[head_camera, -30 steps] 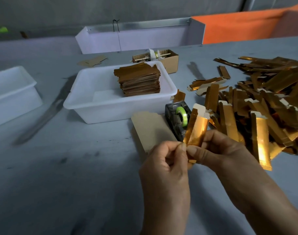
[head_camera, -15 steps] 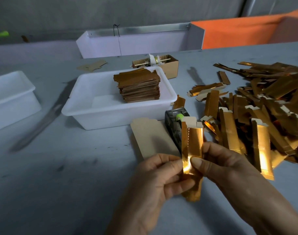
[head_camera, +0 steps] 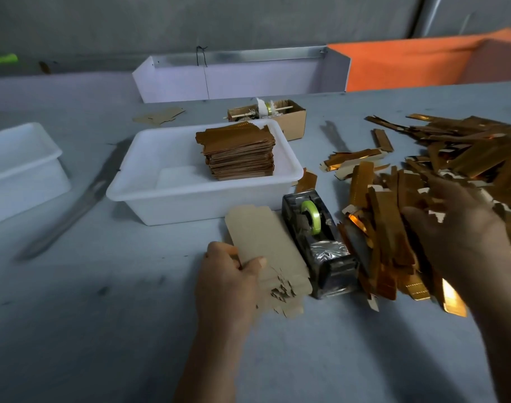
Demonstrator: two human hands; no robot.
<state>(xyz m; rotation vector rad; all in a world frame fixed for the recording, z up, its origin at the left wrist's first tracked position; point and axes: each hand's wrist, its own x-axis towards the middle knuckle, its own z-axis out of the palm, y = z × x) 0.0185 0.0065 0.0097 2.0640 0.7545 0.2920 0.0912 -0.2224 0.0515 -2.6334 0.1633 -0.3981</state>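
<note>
Whereas both hands pinched one gold sleeve half a second ago, my left hand (head_camera: 228, 277) now grips the flat brown blank (head_camera: 257, 228) beside the tape dispenser (head_camera: 329, 263). My right hand (head_camera: 457, 228), blurred with fingers loosely spread, hovers over the gold pile (head_camera: 385, 222).

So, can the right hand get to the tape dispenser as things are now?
Probably yes. The right hand hangs open over the gold pile, just beside the dispenser. Nothing covers the dispenser's top, and the left hand holds the cards on its far side.
</note>
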